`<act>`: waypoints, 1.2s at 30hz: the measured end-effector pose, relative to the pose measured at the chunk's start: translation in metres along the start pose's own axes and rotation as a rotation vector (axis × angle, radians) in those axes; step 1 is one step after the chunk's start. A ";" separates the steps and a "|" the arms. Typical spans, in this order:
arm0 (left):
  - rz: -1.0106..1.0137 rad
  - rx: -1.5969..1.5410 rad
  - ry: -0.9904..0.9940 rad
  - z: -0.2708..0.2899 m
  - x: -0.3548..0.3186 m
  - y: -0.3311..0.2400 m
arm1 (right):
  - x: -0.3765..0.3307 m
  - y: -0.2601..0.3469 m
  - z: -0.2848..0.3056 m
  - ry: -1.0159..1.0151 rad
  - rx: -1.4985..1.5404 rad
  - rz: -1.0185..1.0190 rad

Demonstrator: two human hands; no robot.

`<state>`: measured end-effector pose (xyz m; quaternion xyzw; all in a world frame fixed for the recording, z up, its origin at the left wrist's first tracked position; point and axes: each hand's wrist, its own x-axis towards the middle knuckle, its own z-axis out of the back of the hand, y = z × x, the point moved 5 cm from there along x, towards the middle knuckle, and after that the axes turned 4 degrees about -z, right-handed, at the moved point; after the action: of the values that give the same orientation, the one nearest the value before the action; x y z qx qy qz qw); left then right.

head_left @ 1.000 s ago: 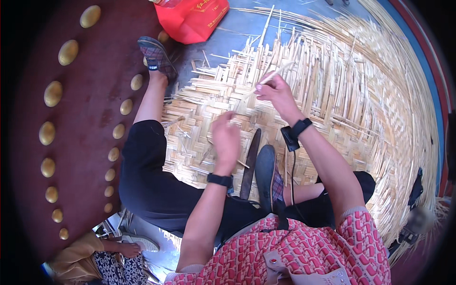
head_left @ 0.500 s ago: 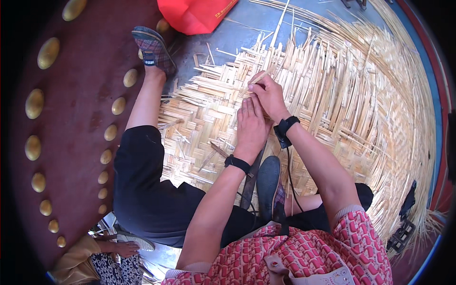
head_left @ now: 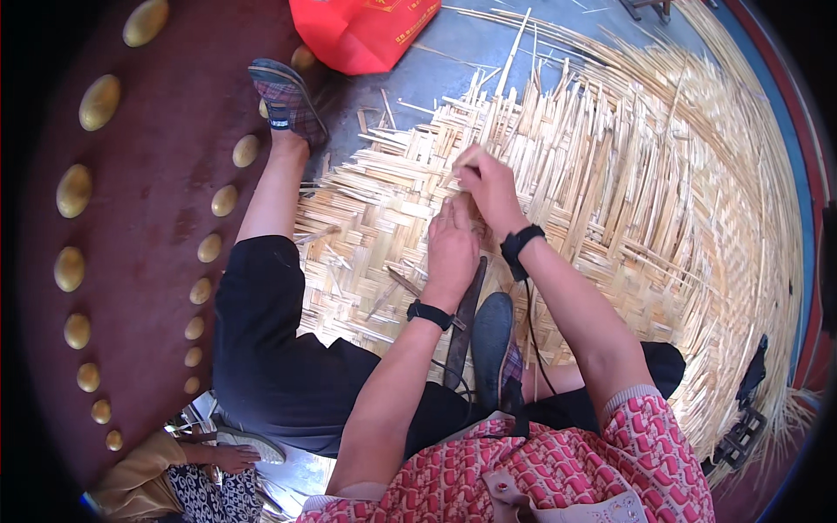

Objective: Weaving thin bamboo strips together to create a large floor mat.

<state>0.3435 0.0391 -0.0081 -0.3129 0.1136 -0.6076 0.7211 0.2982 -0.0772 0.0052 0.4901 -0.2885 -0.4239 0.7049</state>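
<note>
A large woven mat of pale split-bamboo strips (head_left: pixel 384 240) spreads in front of me, its loose strip ends sticking out at the far edge. My left hand (head_left: pixel 452 246) lies flat on the weave, fingers stretched forward. Just beyond it and to the right, my right hand (head_left: pixel 490 188) is closed in a pinch on a bamboo strip (head_left: pixel 472 157), slightly blurred; the strip's lower part is hidden by the hand. A long, dark, flat tool (head_left: pixel 466 322) lies on the mat between my left wrist and my shoe (head_left: pixel 493 336).
My other shoe (head_left: pixel 286 100) rests at the mat's far left edge, near a red bag (head_left: pixel 366 35). A dark red panel with gold studs (head_left: pixel 74 190) borders the left. Another person's hand (head_left: pixel 235 458) shows at lower left. Loose strips (head_left: pixel 697 113) lie at far right.
My right hand has lifted slightly away from the left hand, still pinching the strip. My left hand has slid a little toward me and left. The whole view has shifted slightly.
</note>
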 end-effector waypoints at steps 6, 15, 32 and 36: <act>0.028 -0.155 -0.032 -0.001 -0.016 0.008 | 0.044 -0.032 -0.001 0.116 -0.165 -0.255; 0.064 -0.164 -0.054 -0.004 -0.015 0.006 | 0.044 -0.036 -0.002 0.091 -0.289 -0.271; 0.820 -1.941 -0.368 -0.006 -0.025 0.008 | -0.071 0.016 0.051 0.097 0.304 -0.338; 0.988 -1.890 -0.362 -0.027 -0.048 -0.024 | -0.108 0.019 -0.009 0.166 0.672 -0.489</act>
<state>0.2986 0.0742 -0.0253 -0.7472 0.5417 0.1389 0.3592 0.2602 0.0247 0.0207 0.7792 -0.2283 -0.4201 0.4053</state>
